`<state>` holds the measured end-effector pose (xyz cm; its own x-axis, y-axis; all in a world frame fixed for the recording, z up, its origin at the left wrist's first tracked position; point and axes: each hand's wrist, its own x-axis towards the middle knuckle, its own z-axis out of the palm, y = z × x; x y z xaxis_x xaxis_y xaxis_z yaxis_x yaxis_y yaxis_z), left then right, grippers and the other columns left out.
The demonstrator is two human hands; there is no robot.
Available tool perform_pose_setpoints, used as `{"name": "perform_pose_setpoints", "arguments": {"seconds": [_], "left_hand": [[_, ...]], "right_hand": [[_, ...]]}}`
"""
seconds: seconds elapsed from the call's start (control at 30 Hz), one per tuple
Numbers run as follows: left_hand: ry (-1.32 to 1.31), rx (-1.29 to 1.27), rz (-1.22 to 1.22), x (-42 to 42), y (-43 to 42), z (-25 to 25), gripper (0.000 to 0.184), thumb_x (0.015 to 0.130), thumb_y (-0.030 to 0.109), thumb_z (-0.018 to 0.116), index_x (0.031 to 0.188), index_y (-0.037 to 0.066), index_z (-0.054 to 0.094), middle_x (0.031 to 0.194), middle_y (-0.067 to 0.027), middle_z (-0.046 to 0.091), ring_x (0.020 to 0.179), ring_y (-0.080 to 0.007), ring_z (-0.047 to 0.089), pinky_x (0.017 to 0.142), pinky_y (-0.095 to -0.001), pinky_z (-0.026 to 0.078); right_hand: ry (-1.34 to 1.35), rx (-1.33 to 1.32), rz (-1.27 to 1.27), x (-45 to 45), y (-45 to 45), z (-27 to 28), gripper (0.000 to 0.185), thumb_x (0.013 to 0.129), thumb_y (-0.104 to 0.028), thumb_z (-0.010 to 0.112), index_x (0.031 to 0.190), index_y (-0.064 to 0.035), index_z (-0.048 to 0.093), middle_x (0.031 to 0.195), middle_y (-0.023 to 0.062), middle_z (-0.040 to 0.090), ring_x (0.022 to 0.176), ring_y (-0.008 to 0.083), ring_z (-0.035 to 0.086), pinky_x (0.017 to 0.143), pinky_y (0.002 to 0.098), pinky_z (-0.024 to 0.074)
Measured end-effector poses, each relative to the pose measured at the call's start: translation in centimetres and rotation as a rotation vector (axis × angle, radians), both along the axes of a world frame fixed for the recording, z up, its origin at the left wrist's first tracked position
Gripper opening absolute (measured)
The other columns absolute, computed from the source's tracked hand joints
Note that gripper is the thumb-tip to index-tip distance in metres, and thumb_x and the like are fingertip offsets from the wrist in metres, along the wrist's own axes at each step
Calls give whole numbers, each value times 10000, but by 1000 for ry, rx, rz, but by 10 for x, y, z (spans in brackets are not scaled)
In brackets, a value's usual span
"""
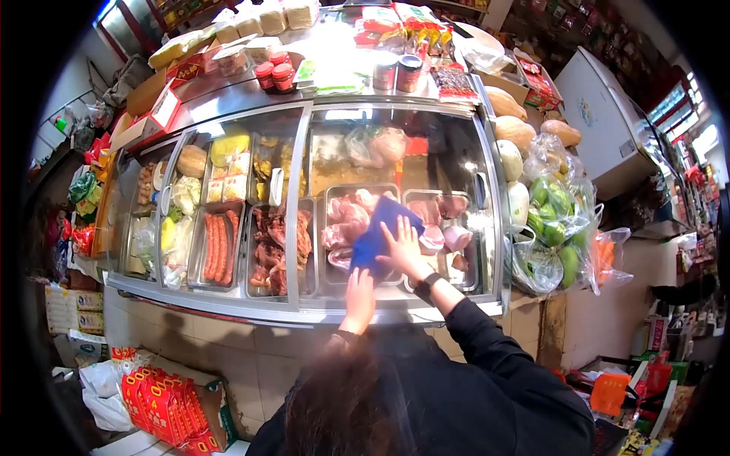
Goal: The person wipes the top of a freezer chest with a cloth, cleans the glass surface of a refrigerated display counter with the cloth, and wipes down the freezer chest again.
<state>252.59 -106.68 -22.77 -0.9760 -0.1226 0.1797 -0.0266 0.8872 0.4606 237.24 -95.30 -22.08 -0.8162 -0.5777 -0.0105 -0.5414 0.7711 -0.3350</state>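
Note:
A blue cloth (372, 242) lies spread on the glass of the display case, above a tray of pale meat (346, 220). My right hand (404, 249) is pressed flat on the cloth's right part with its fingers spread. At the cloth's lower left edge is my left hand (360, 295), its fingers stretched forward and touching the cloth. Under the glass to the right sits another tray with meat pieces (458, 238). Dark red meat (283, 242) and a tray of sausages (220, 247) show to the left.
Red-lidded jars (283, 74), cans (409, 74) and packets stand on the steel shelf behind the glass. Bagged green produce (559, 220) and gourds (514, 137) lie at the right. A box of red packets (163, 406) is on the floor at lower left.

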Motion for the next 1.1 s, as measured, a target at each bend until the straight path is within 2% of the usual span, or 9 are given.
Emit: {"name": "perform_pose_setpoints", "arguments": {"seconds": [0.03, 0.07, 0.1, 0.2, 0.23, 0.43, 0.47, 0.77, 1.1], "left_hand": [[-4, 19, 60, -5, -8, 2, 338, 743, -24, 595, 1081, -17, 596, 1268, -169, 530, 1250, -387, 448, 1042, -468, 386], [-33, 54, 64, -8, -18, 5, 376, 799, 137, 644, 1130, -17, 554, 1278, -197, 500, 1257, -420, 416, 1042, -469, 383], [-23, 57, 88, -13, -27, 11, 411, 836, 186, 627, 1185, -6, 526, 1350, -194, 446, 1307, -418, 362, 1050, -471, 376], [17, -3, 164, -37, -55, -16, 458, 874, 215, 587, 1268, 3, 486, 1452, -184, 353, 1366, -433, 267, 1087, -504, 318], [-25, 101, 142, -43, -63, -6, 575, 794, 1, 582, 1348, 41, 431, 1501, -172, 268, 1398, -408, 224, 1121, -496, 252], [57, -63, 157, -112, -100, 0, 539, 813, 47, 547, 1346, 61, 465, 1463, -185, 322, 1368, -420, 267, 1111, -483, 276], [45, -50, 187, -128, -104, -6, 480, 858, 131, 545, 1333, 87, 491, 1461, -172, 343, 1359, -391, 301, 1110, -502, 271], [109, -270, 193, -221, -132, -16, 441, 869, 106, 499, 1305, 46, 509, 1411, -216, 396, 1330, -433, 329, 1099, -484, 293], [3, -275, 59, -318, -96, -19, 533, 868, 171, 536, 1378, 56, 429, 1449, -220, 345, 1360, -434, 279, 1116, -490, 256]], "right_hand": [[-1, 21, 21, -10, -20, 3, 1011, 663, -508, 786, 1489, -206, 287, 1526, 291, 134, 1435, 431, 83, 1140, 540, 138], [-8, 43, 38, -21, -39, 6, 1014, 658, -517, 785, 1488, -209, 289, 1526, 291, 133, 1435, 432, 84, 1140, 539, 141], [-14, 64, 55, -31, -58, 11, 1017, 654, -525, 785, 1487, -212, 292, 1526, 292, 133, 1434, 432, 85, 1139, 537, 145], [-67, 101, 117, -70, -109, 12, 1028, 673, -559, 761, 1499, -219, 252, 1527, 306, 102, 1431, 448, 63, 1136, 544, 155], [-94, 115, 129, -81, -126, 23, 1034, 680, -563, 755, 1504, -219, 236, 1529, 307, 89, 1431, 451, 56, 1137, 543, 154], [-178, 120, 228, -162, -192, 13, 1095, 630, -547, 794, 1512, -238, 222, 1531, 317, 51, 1430, 464, 34, 1135, 562, 134], [-181, 131, 224, -173, -200, 14, 1093, 627, -543, 798, 1510, -241, 229, 1528, 320, 56, 1429, 466, 39, 1134, 561, 135], [-190, 89, 194, -259, -230, 10, 1007, 647, -642, 722, 1488, -294, 293, 1558, 244, 98, 1453, 388, 50, 1153, 500, 108], [-147, 2, 88, -343, -164, -6, 955, 664, -683, 680, 1464, -280, 349, 1553, 193, 182, 1447, 361, 122, 1151, 499, 150]]}}
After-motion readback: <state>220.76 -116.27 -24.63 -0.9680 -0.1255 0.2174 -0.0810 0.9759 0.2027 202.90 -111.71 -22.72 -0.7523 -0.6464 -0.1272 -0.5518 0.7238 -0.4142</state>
